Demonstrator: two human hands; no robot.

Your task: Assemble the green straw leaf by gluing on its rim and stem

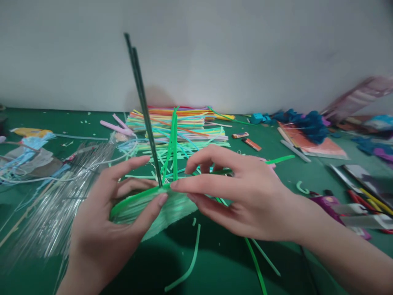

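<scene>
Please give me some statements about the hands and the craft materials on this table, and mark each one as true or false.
1. Both hands, the left hand and the right hand, hold a bundle of light green strips. True.
2. A dark green stem lies flat on the table. False: it rises steeply from the bundle, between the hands.
3. The table is covered in red. False: its surface is green.
4. A stack of multicoloured strips lies behind the hands, near the wall. True.
5. Clear plastic sleeves lie to the right of the right hand. False: they lie beside the left hand.
</scene>
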